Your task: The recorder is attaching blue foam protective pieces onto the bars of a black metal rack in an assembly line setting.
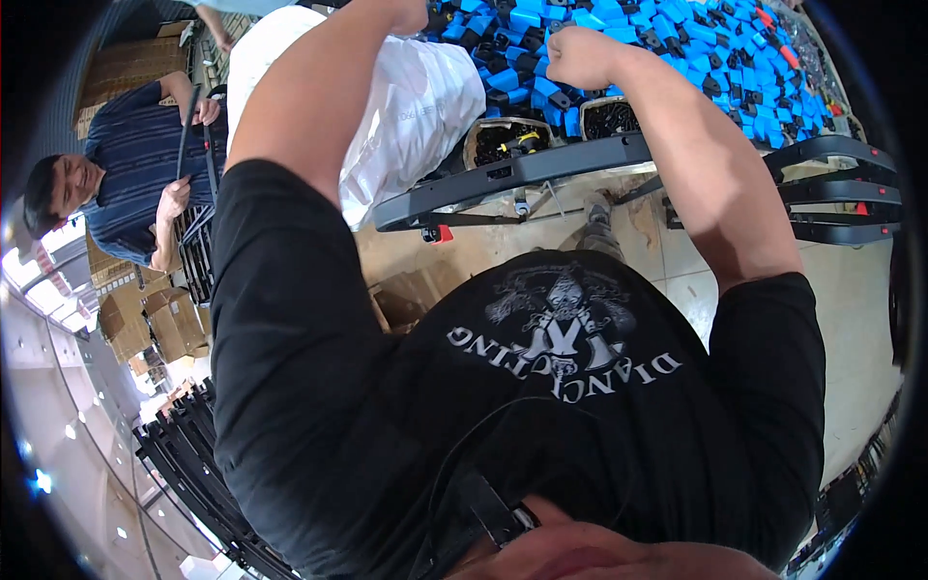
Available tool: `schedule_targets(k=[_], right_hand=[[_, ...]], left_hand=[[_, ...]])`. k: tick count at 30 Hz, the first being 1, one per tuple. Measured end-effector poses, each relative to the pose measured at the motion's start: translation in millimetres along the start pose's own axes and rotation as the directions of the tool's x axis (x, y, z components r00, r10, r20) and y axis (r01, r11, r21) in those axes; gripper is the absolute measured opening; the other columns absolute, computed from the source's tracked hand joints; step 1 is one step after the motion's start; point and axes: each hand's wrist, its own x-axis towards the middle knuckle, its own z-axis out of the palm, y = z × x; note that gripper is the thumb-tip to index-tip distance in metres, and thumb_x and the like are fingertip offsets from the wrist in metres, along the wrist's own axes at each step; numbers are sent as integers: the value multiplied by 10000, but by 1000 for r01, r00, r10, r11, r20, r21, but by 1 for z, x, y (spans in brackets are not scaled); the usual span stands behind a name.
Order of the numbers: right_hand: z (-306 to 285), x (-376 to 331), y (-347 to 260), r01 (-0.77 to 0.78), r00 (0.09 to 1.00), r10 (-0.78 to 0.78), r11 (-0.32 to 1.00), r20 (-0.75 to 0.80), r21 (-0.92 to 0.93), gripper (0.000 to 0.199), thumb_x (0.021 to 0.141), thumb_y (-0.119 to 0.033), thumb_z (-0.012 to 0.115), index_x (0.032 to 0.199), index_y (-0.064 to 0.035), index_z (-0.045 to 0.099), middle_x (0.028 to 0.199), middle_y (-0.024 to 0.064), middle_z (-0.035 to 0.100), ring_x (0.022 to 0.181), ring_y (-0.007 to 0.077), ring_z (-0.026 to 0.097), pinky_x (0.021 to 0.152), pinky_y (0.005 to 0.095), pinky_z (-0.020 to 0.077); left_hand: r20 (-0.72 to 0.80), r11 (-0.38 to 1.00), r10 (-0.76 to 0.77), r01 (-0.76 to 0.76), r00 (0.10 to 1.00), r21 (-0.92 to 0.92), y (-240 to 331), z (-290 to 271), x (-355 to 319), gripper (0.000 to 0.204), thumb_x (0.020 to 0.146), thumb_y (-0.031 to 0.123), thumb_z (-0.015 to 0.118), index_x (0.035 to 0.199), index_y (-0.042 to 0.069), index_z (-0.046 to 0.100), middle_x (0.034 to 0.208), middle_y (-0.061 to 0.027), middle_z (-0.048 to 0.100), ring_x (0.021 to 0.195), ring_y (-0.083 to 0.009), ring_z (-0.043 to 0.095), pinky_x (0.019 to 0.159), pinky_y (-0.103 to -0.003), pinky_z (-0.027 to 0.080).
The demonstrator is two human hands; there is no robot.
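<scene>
My right hand [583, 58] is closed, over the near part of a large pile of blue and black plastic pieces [667, 39]. Its fingers curl inward, and whatever may be inside them is hidden. At the upper edge shows part of my left hand [408, 15], beside a white plastic sack [425, 97]; the picture's border cuts off its fingers. A long black bar [522, 170] with a small slot lies along the near edge of the work surface, below both hands. Behind it sit two open containers of small dark parts [611, 118], with a yellow and black tool [525, 144] at one.
Several black bars [841, 191] are stacked at the right. A red part [442, 233] shows under the long bar. To the left a co-worker [145, 174] holds black strips, near cardboard boxes [174, 324]. More black bars [193, 454] stand at lower left.
</scene>
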Motion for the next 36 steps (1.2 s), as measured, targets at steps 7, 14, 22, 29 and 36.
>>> schedule_targets(k=[7,14,22,29,36], right_hand=[[-7,-17,-14,40,999,-42,996,27,84,170,801,-167,651,863,-9,649,866,195,697,879,382,678,743,464,532],[-18,-27,-10,-46,997,41,995,67,87,194,820,-165,644,942,-16,657,932,186,701,936,377,677,776,476,536],[-22,-26,-6,-63,992,48,989,117,131,211,825,-171,653,962,-12,661,944,183,702,943,387,676,783,492,541],[-21,-26,-7,-79,986,55,985,156,155,221,835,-188,681,962,-8,657,956,181,699,961,384,672,805,488,534],[-28,-25,-20,-34,991,12,985,130,169,226,847,-182,675,975,4,656,966,190,696,976,384,671,822,493,535]], left_hand=[[50,963,-270,269,962,13,-1,52,51,290,874,204,580,1030,66,782,1115,-170,740,1052,-336,712,894,-448,564],[222,989,-136,121,965,81,-50,93,96,334,878,198,548,1087,48,762,1181,-182,718,1076,-331,700,939,-433,543],[279,997,-79,79,957,12,-77,108,127,324,913,224,528,1098,98,762,1183,-169,716,1080,-339,691,956,-431,538],[-8,901,-296,276,955,-333,-54,90,118,323,893,196,538,1111,65,737,1134,-178,726,1045,-337,703,928,-415,550],[298,925,-286,343,911,-161,-102,117,108,325,891,218,575,1109,40,737,1064,-206,731,975,-349,715,852,-416,572]])
